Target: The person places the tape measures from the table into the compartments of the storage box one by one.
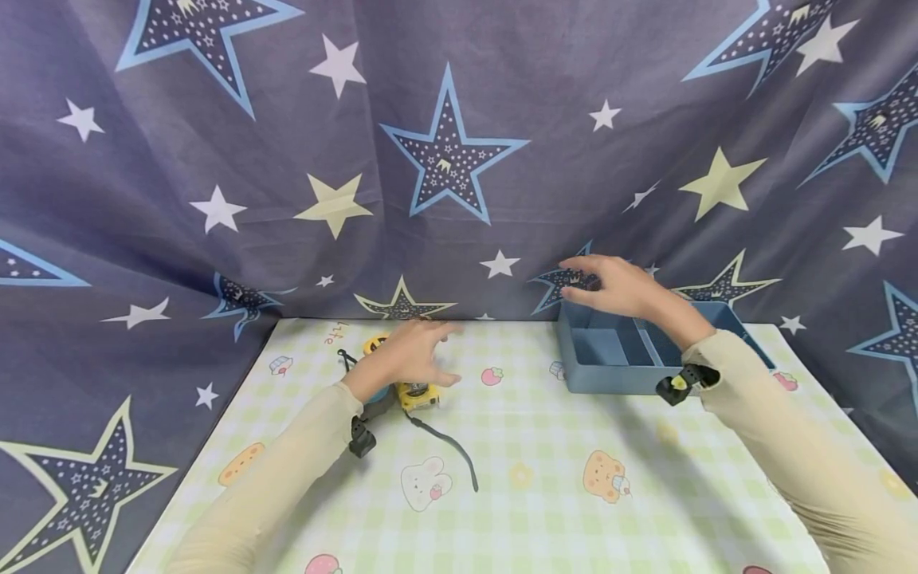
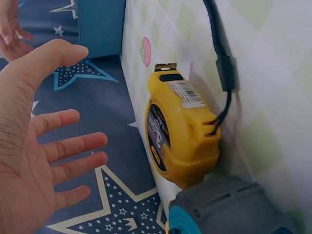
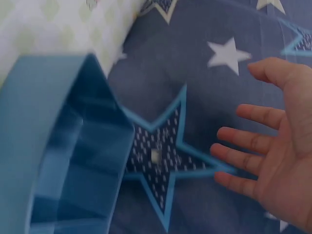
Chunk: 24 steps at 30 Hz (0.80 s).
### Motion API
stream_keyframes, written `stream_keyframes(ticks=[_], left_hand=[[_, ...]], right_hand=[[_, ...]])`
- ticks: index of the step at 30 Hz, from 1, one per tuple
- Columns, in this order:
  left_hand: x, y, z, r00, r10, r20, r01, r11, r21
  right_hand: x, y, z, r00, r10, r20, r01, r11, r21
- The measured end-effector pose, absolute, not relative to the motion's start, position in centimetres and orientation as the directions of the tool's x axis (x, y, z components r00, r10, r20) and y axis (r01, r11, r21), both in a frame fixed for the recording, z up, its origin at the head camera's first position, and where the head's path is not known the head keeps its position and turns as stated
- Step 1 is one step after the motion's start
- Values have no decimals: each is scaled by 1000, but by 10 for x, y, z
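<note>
My left hand (image 1: 412,355) hovers with spread fingers over a yellow tape measure (image 1: 418,396), holding nothing. In the left wrist view that tape measure (image 2: 187,126) stands on edge beside the fingers, apart from them, its metal tip and a barcode label showing. A dark wrist strap (image 1: 452,446) trails from it across the cloth. Close by lies a grey and teal tape measure (image 2: 234,207), mostly behind my wrist in the head view. Another yellow object (image 1: 374,343) is partly covered by the hand. My right hand (image 1: 617,287), fingers apart and holding nothing, is above a blue divided box (image 1: 610,379).
The box has several compartments and stands at the table's back right. A checked cloth (image 1: 516,518) with cartoon prints covers the table. Behind the back edge hangs a dark star-patterned curtain (image 1: 559,191). A thin black cord (image 1: 347,359) lies left of my left hand.
</note>
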State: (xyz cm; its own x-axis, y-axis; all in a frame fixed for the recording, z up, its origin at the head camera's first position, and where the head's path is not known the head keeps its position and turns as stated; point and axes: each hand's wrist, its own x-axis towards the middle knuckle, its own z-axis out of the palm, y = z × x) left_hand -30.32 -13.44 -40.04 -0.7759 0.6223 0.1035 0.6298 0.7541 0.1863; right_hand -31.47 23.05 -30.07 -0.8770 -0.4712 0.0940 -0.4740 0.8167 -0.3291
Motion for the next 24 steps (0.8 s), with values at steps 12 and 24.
stream_keyframes(ticks=[12,24], left_hand=[[-299,-143,-407,-759,648,64,647,739,187],[-293,-154,-409,-756,647,-101,626,760,174]], right_hand=[[-317,294,-281,-935,-321,153,-353,889,-291],[-317,369,-287,-977,-193,90,-211,939,-270]])
